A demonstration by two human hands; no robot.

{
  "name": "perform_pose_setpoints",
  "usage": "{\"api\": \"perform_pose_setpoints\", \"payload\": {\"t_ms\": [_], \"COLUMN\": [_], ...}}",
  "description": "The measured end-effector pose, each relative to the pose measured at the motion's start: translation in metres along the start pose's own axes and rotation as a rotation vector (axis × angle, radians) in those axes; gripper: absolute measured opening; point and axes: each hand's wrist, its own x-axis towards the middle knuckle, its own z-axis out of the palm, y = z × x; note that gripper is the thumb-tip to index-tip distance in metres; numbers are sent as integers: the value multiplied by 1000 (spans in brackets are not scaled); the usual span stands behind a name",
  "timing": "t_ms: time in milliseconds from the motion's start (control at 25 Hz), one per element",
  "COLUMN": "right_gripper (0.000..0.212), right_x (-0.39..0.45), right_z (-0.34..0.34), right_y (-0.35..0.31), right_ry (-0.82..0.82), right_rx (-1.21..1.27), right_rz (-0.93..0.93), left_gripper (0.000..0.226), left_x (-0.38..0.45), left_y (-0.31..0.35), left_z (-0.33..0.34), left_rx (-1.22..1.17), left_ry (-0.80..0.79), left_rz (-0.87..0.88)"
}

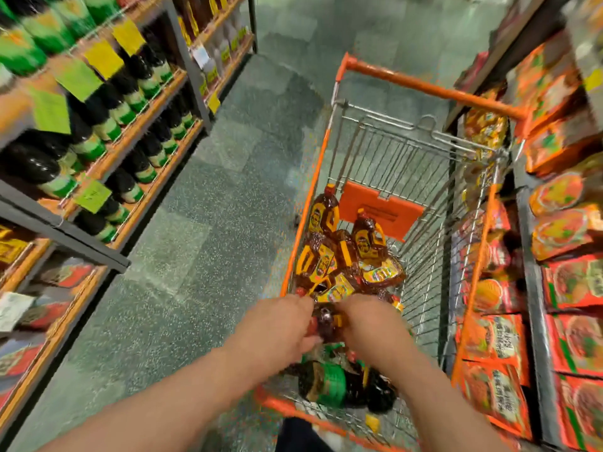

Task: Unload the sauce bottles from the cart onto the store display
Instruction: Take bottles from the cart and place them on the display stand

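We are standing at the near end of the orange cart (434, 89), which is running away from us down the aisle, with the display shelf (137, 132) of dark green-labelled bottles lining the left side and a shelf of orange packets (567, 288) pressing close on the right. Inside the cart we are seeing a heap of amber sauce jugs (346, 256) with yellow labels lying mostly toward the far and middle part of the basket, and a dark green-labelled bottle (339, 383) lying on its side at the near end, its long axis running roughly left to right. We are reaching both hands down into the basket around one dark sauce bottle (326, 324), which is sitting between them just over the near part of the heap. Our left hand (280, 324) is curling its fingers round the bottle's left side, and our right hand (368, 321) is closing on its right side; blur is keeping us from telling how firm either grip is. The bottle's cap end seems to be pointing up and toward the far end, its long axis near upright, though we cannot tell exactly. Both hands are equally near; we judge the lift is going leftward to the display.
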Motion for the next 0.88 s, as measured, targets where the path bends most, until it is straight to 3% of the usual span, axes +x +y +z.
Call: {"api": "perform_pose_setpoints", "payload": {"t_ms": [160, 280, 480, 600, 880], "right_gripper": [20, 19, 17, 14, 16], "right_x": [-14, -15, 9, 21, 53], "right_z": [-77, -102, -99, -94, -113], "right_y": [-95, -182, -343, -435, -582], "right_ry": [149, 234, 301, 333, 297], "right_rx": [-98, -124, -75, -66, -88], "right_rz": [-168, -251, -483, -624, -835], "left_gripper": [45, 45, 52, 41, 45], "left_x": [-86, -155, -275, -343, -439], "left_y": [-46, -100, -200, -253, -346], "left_z": [-54, -90, -126, -136, -145], "left_rx": [40, 73, 194, 115, -64], "left_ry": [367, 520, 574, 532, 557], "left_rz": [29, -21, -261, -402, -647]}}
